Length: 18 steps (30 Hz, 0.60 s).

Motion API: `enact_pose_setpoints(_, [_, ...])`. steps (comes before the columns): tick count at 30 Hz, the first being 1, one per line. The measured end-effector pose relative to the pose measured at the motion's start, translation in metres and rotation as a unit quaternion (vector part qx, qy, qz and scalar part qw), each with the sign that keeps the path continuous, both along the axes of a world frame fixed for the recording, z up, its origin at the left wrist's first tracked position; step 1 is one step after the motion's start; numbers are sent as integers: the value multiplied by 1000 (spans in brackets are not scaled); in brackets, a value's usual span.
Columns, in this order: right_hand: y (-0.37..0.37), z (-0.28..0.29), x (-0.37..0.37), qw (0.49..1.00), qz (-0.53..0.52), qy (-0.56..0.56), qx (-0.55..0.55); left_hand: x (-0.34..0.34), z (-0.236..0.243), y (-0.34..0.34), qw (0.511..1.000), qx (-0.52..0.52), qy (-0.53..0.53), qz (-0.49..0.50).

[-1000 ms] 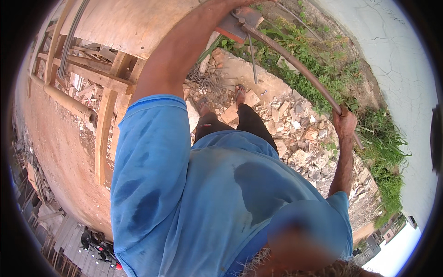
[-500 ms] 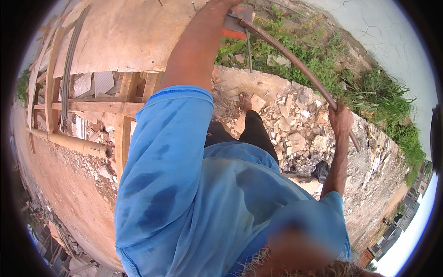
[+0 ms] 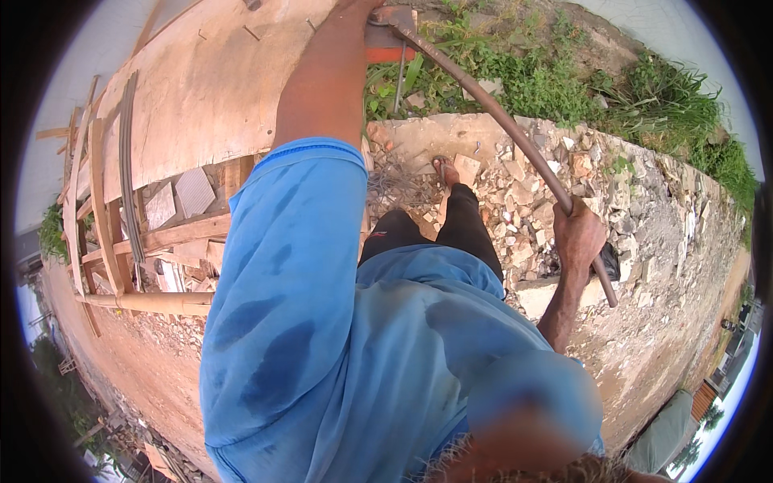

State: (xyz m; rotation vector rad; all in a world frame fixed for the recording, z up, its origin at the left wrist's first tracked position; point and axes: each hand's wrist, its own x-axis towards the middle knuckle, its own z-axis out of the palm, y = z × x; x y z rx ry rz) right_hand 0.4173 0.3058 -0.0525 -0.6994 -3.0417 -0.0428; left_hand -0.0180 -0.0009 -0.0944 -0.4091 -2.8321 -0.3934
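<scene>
Rubble-strewn ground (image 3: 644, 338), one wooden panel (image 3: 201, 88), right hand (image 3: 578, 233) around one brown bar (image 3: 515, 133)

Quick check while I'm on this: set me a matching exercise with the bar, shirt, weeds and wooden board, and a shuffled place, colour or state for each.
Things:
1. Bar
2. Shirt
3. Weeds
4. Wooden board

Descriptions:
A. Blue with darker patches
B. Has nails sticking out
C. Gripped by the right hand
D. Green, toward the upper right

Pairs: 1-C, 2-A, 3-D, 4-B
</scene>
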Motion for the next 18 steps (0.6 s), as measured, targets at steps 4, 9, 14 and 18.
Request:
enact_pose_setpoints(4, [-15,0,13,999,-30,-38,-22,-3,0,-1,1000,6,3,-17])
enact_pose_setpoints(9, [10,0,-8,999,28,26,-26,-11,-23,-6,995,50,80,-20])
enact_pose_setpoints(14, [47,-15,-38,997,55,43,-40,-4,-14,0,999,-40,33,14])
enact_pose_setpoints(18, [66,-12,-85,978,78,142,-131,-13,27,-12,991,-13,-121,-54])
